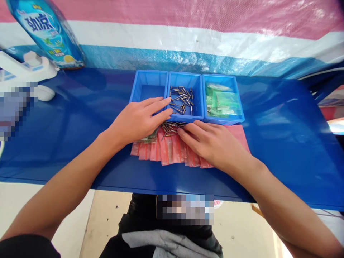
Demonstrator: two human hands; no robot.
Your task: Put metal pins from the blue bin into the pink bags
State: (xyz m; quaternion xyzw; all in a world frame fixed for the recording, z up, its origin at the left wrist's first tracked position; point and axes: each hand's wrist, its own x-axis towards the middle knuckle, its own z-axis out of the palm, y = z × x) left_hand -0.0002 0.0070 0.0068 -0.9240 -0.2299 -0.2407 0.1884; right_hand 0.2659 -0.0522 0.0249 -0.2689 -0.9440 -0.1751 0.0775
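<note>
Silver blind rivets [172, 126] lie in a small pile on overlapping pink zip bags [172, 152]. My left hand [139, 120] reaches over the front wall of the left blue bin [149, 77], its fingers stretched toward the middle blue bin [185, 77]. Nothing shows in it. More rivets [184, 96] are scattered inside that middle bin. My right hand [212, 141] rests on the bags, its slightly bent fingers apart and touching the pile's right side. Below my left palm, a clear bag [150, 138] is partly covered; its contents are hard to make out.
Greenish clear packets [221, 100] fill the right blue bin [240, 107]. On the left stand a blue detergent bottle [51, 39] and a white device [24, 71]. A striped tarp [188, 39] hangs behind the blue table [282, 143].
</note>
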